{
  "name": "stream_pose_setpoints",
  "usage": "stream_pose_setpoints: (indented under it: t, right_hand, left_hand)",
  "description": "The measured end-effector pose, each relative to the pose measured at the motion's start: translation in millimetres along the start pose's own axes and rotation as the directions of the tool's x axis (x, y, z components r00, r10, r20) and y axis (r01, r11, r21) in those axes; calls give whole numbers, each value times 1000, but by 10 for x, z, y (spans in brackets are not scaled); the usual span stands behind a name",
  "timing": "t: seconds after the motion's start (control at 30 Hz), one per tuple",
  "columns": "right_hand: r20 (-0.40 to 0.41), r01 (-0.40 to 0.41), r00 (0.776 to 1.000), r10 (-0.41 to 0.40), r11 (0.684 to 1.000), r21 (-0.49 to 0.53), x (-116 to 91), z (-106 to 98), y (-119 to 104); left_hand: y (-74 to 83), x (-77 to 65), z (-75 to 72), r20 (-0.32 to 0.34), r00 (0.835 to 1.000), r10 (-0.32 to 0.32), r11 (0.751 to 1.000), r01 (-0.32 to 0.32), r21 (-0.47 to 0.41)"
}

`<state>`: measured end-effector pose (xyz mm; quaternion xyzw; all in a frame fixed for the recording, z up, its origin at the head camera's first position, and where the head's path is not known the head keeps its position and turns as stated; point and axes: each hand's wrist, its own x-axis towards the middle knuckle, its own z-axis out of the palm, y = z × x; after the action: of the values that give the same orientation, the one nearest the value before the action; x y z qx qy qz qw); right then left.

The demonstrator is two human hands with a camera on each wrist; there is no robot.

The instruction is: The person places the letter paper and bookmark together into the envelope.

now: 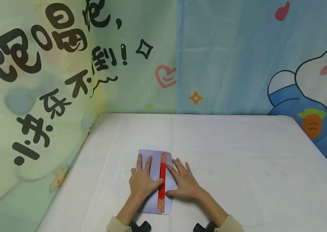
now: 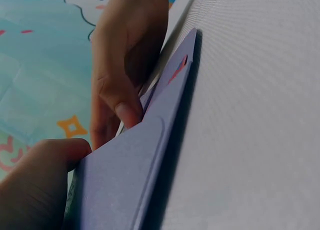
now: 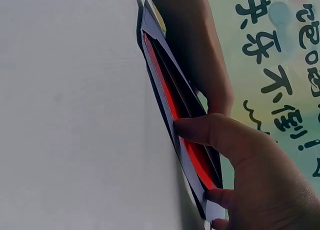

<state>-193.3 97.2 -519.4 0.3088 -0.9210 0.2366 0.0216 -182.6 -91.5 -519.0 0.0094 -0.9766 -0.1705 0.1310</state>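
Note:
A lavender folded card [image 1: 151, 206] lies on the white table, its two flaps parted along a lengthwise gap. Inside the gap a red strip [image 1: 162, 174] with patterned brownish ends shows, also seen as a red band [image 3: 165, 85] in the right wrist view. My left hand [image 1: 143, 182] rests on the left flap with fingers spread, its thumb at the flap's inner edge. From the other side my right hand [image 1: 187, 184] touches the right flap, thumb and fingertips beside the red strip. The left wrist view has the left thumb [image 2: 55, 157] against the raised flap edge.
A white cloth covers the table [image 1: 238, 154]. Behind it hangs a blue curtain [image 1: 224, 58] with a cartoon animal, and at the left a green one [image 1: 128, 90] with black lettering. Dark wrist mounts [image 1: 140, 226] show at both sleeves.

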Motion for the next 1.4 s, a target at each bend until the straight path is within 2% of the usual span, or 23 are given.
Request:
stream_pose_setpoints:
  t: [0.1,0.43,0.57,0.7,0.9,1.4]
  right_hand:
    - [-2,2,1000,-2,1000,-12,14,16,-25]
    - [-98,6,995,-11,999,-53,47,54,-100]
    - [-70,-16,998,10,996,-90,68,88,-138]
    - [-42,-27,999,24,996,-84,71,100,-161]
    - [-41,-16,999,13,998,-69,72,108,-142]
    - [-15,-24,1000,23,991,-132,93,94,-120]
  left_hand:
    - [-8,-8,6,-7,1000,0,1000,0,1]
    - [-13,-5,11,-21,1000,7,1000,-7,-4]
    - [-20,-4,11,-25,1000,5,1000,-5,-3]
    - [-24,-6,11,-30,1000,4,1000,-4,-6]
    - [-25,-5,11,-19,1000,5,1000,-5,10]
    - [19,29,6,-15,1000,-8,1000,8,-3]
